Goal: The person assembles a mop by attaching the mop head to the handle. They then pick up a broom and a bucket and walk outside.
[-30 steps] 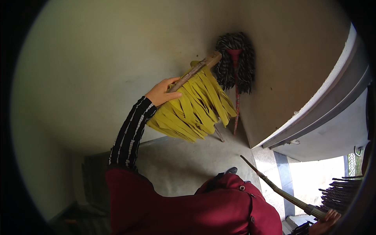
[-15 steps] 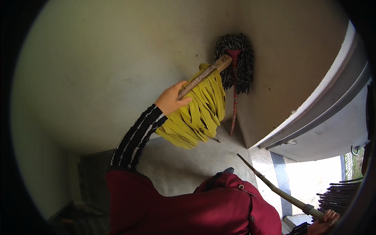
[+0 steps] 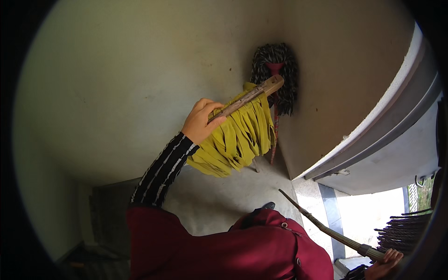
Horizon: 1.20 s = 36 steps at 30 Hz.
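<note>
A mop [image 3: 233,140] with yellow cloth strips hangs head up against the far wall, left of the corner. My left hand [image 3: 201,122] is closed on the near end of the mop's wooden crossbar [image 3: 247,100], fingers over the top. At the lower right, my right hand [image 3: 385,263] is wrapped round a bamboo-like broom handle [image 3: 326,228], whose thin end points up and left. Dark bristles [image 3: 403,231] show beside that hand, partly cut off by the picture's edge. Behind the yellow mop, a black-and-grey mop [image 3: 287,84] with a red socket leans head up in the corner.
Pale walls [image 3: 116,70] meet at the corner. On the right, a curved-looking door or panel [image 3: 373,172] stands beside a bright doorway with a tiled threshold [image 3: 310,200]. Grey concrete floor [image 3: 196,205] lies below, and a dark shoe tip [image 3: 268,205] shows past my red coat.
The far end of the yellow mop's crossbar has moved right and slightly down, now overlapping the dark mop more. My left hand stays on the bar. The right hand keeps its hold on the broom.
</note>
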Available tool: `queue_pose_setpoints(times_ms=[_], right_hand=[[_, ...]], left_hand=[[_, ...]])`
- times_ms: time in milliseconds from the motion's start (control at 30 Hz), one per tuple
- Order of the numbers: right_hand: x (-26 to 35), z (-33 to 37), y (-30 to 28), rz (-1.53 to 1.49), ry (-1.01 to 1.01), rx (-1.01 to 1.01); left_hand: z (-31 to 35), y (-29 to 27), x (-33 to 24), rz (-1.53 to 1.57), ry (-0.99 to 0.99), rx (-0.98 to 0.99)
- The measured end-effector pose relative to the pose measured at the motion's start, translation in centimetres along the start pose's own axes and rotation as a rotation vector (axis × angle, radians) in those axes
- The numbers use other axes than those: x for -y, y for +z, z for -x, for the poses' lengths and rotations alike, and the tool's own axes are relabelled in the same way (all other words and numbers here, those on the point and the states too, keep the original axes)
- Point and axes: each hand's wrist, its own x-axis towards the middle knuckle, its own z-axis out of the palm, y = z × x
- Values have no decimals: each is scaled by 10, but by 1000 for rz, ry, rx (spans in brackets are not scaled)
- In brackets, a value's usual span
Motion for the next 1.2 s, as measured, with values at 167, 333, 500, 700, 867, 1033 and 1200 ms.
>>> queue_pose_setpoints(times_ms=[167, 333, 500, 700, 867, 1033, 1200], right_hand=[[-1, -2, 0, 11, -5, 42], [2, -1, 5, 7, 15, 14], [6, -1, 5, 6, 9, 18], [4, -8, 4, -8, 1, 28], [8, -3, 7, 16, -10, 5], [14, -5, 17, 20, 6, -3], [23, -5, 26, 34, 13, -50]], left_hand=[[1, -2, -7, 66, 15, 43], [1, 0, -10, 38, 107, -9], [0, -2, -13, 7, 187, -4], [-4, -4, -21, -40, 218, -20], [-4, -2, -28, -246, 223, -131], [0, 2, -36, -222, 102, -191], [-1, 1, -37, -218, 109, -249]])
